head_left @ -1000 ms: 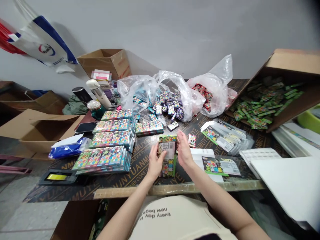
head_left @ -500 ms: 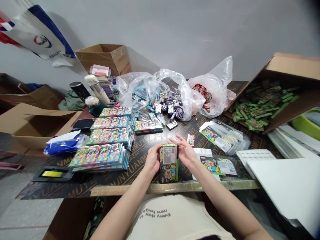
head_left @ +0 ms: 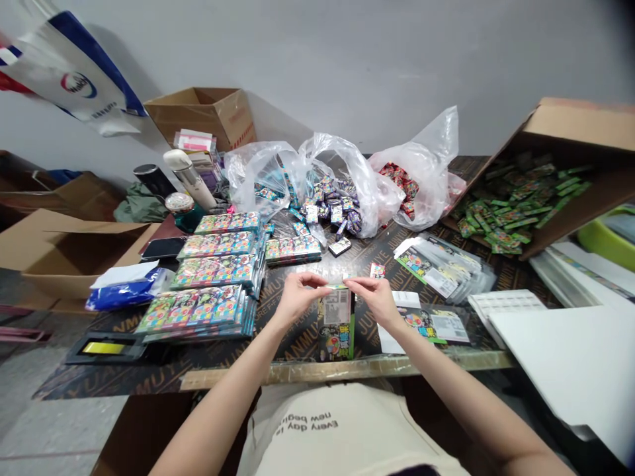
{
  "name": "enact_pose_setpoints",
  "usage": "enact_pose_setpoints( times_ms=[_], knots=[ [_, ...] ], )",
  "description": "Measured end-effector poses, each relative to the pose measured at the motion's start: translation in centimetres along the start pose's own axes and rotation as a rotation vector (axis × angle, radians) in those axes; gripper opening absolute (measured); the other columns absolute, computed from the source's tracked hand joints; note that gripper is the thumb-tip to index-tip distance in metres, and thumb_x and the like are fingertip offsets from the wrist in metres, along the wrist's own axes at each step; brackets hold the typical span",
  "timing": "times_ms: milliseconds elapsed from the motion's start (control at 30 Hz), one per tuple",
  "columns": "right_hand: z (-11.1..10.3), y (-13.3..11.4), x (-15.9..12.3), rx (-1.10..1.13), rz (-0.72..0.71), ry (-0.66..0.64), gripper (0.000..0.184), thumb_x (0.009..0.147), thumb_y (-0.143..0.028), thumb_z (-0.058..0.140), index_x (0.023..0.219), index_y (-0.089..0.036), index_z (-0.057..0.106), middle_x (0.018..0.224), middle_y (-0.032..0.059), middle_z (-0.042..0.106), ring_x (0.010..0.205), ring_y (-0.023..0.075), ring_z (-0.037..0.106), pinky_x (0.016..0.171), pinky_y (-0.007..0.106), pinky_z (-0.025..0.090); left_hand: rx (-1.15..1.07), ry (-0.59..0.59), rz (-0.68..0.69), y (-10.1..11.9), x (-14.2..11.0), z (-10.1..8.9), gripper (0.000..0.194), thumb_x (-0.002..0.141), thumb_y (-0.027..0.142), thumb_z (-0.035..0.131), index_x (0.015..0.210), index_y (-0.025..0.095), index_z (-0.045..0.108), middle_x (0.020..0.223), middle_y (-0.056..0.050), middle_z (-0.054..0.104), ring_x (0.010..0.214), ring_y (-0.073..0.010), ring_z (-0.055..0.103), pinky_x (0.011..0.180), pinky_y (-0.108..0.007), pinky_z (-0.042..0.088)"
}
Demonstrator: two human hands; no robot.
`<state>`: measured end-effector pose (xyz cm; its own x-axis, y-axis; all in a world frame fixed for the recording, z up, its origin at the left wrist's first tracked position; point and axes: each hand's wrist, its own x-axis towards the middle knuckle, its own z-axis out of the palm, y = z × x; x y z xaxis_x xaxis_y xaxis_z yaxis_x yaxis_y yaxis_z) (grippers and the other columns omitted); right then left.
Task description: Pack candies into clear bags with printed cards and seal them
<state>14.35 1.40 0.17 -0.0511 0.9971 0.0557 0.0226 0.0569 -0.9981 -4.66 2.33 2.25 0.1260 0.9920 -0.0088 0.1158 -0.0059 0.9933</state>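
Observation:
A small printed box (head_left: 337, 330), dark with green edges and a pale label panel, stands upright near the table's front edge. At its upper left edge my left hand (head_left: 305, 297) has thumb and fingers pinched together. My right hand (head_left: 374, 301) makes a similar pinch at the upper right, its fingertips on the box's top flap. Something clear and shiny shows just behind the top; I cannot make out whether it belongs to the box. Right of my right hand lie a flat printed sleeve (head_left: 449, 325) and a small red-and-white packet (head_left: 378, 270).
Stacks of colourful packs (head_left: 198, 301) stand at left, behind a tape dispenser (head_left: 106, 347). Clear bags (head_left: 367, 188) spill small packets along the wall. A tilted carton (head_left: 575, 125) holds green packets at right, near flat clear sleeves (head_left: 441, 268) and white sheets (head_left: 570, 357).
Both hands have moved from the box's sides up to its top edge, fingers now pinched. The box has shifted slightly toward the table's front edge and turned more upright.

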Motion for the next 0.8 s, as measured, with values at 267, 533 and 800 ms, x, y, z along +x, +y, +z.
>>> enact_pose_setpoints(
  times_ms=[267, 533, 800],
  knots=[
    [-0.5, -0.4, 1.0, -0.013, -0.017, -0.082, 0.018, 0.064, -0.034, 0.069, 0.072, -0.018, 0.071, 0.065, 0.0006, 0.068, 0.057, 0.0145, 0.060, 0.058, 0.027, 0.048, 0.092, -0.059, 0.081, 0.7, 0.1, 0.0, 0.015, 0.064, 0.029, 0.068, 0.066, 0.014, 0.068, 0.060, -0.004, 0.063, 0.056, -0.0136, 0.056, 0.055, -0.024, 0.043],
    [-1.7, -1.0, -1.4, -0.276, -0.262, -0.176, 0.026, 0.082, -0.040, 0.050, 0.095, -0.026, 0.067, 0.101, 0.0038, 0.067, 0.097, 0.0222, 0.059, 0.091, 0.042, 0.041, 0.624, -0.128, 0.613, -0.2, -1.2, -0.1, 0.017, 0.082, 0.028, 0.051, 0.077, 0.018, 0.063, 0.084, -0.007, 0.063, 0.077, -0.0152, 0.057, 0.071, -0.028, 0.045],
    [-13.0, 4.2, 1.2, -0.868, -0.085, 0.168, 0.024, 0.076, -0.030, 0.055, 0.097, -0.019, 0.063, 0.098, 0.0078, 0.061, 0.094, 0.0222, 0.053, 0.084, 0.039, 0.039, 0.698, -0.191, 0.559, 0.2, -0.7, -0.2, 0.024, 0.086, 0.023, 0.043, 0.097, 0.020, 0.064, 0.073, -0.003, 0.049, 0.068, -0.0140, 0.049, 0.061, -0.025, 0.040]
  ],
)
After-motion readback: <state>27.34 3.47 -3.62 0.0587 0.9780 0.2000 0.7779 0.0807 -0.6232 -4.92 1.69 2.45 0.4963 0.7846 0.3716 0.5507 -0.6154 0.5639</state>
